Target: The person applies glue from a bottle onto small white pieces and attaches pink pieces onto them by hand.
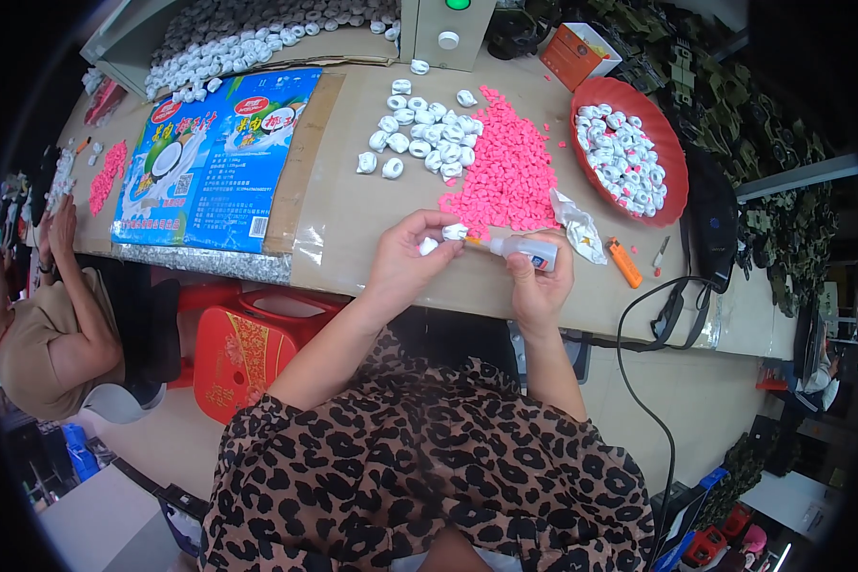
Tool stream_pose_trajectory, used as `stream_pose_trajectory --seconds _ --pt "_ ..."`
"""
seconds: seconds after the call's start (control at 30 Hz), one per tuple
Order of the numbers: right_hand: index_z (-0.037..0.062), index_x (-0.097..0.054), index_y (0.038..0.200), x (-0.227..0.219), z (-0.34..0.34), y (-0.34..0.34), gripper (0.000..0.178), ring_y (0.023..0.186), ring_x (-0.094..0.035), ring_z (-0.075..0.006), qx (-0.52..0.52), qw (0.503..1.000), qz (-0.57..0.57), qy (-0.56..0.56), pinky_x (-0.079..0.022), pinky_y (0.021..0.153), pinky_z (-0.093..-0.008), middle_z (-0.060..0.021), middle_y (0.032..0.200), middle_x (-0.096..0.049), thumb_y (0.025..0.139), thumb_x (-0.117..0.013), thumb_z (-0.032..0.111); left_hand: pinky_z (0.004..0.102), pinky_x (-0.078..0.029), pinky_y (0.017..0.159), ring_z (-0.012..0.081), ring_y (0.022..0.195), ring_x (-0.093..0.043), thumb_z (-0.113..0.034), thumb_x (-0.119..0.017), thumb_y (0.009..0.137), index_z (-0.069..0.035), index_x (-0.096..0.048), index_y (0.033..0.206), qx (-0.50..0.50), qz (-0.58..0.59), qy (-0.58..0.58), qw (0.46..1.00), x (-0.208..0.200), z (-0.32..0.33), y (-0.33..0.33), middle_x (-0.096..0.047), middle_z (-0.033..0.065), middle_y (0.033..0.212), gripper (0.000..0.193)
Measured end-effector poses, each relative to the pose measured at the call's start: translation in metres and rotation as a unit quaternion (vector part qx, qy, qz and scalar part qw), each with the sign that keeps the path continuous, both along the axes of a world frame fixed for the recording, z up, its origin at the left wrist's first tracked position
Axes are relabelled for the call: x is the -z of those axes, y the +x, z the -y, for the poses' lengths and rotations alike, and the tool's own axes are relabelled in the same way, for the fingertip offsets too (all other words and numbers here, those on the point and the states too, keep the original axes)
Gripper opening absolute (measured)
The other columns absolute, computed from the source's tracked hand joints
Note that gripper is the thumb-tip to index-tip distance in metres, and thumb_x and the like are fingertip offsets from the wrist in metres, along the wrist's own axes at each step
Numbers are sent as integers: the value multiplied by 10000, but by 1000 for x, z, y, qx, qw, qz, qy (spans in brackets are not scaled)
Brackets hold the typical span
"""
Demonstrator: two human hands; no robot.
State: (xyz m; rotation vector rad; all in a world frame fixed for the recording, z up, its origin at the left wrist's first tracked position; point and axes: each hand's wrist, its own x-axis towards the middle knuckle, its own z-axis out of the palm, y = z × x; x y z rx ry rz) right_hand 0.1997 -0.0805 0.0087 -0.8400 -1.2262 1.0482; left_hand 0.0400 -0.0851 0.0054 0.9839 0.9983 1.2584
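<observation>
My left hand (400, 257) pinches a small white ringed piece (455, 232) between thumb and fingertips. A second white piece (429, 246) sits against its curled fingers. In my right hand (543, 291) is a small translucent squeeze bottle (524, 250), tilted sideways, its narrow orange-tipped nozzle pointing left at the held piece. Whether the tip touches the piece I cannot tell. Just beyond both hands spreads a heap of small pink pieces (510, 167), and left of it lie several loose white pieces (424, 129). Crumpled white tissue (582, 232) lies beside my right hand.
A red scalloped bowl (675, 167) holds white pieces with pink bits. An orange-handled tool (624, 263) and a small pointed tool (661, 255) lie near the table edge. Blue printed cardboard (214, 157) covers the left side. A person (62, 315) works at far left.
</observation>
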Motion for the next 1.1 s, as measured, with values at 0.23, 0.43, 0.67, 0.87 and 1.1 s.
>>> stream_pose_trajectory --seconds 0.23,0.43,0.67,0.87,1.1 --pt "3 -440 894 5 -6 7 237 668 -501 -114 0 997 -74 -27 -414 623 -223 -65 813 -516 754 -608 94 198 -435 700 92 758 -554 3 -550 762 12 -495 989 1 12 1 1000 0 -1 0 -570 56 820 233" --pt "11 -440 942 -22 -15 17 229 778 -569 -171 -105 930 -280 -213 -464 685 -253 -78 863 -555 748 -560 -4 206 -438 704 103 762 -556 9 -551 759 9 -488 995 -1 39 -7 999 1 -1 -3 -569 63 828 244" --pt "1 -503 973 -21 -29 40 309 767 -550 -128 -117 984 63 -121 -446 680 -246 -65 841 -559 684 -614 -2 221 -456 704 124 756 -566 20 -551 759 7 -487 996 -7 87 -21 996 1 -1 -4 -568 67 813 246" --pt "86 -606 827 -28 -37 23 251 608 -539 -167 -110 875 467 74 -418 545 -283 -44 653 -521 582 -624 34 229 -461 708 128 751 -569 30 -546 759 10 -487 993 -10 95 -16 995 2 -1 -7 -569 70 818 242" --pt "67 -629 802 -38 -37 24 202 605 -537 -184 -101 829 548 56 -420 555 -278 -67 665 -543 604 -604 35 226 -459 702 122 756 -564 15 -545 765 8 -490 989 -3 101 -23 995 3 -2 -7 -570 70 825 231"
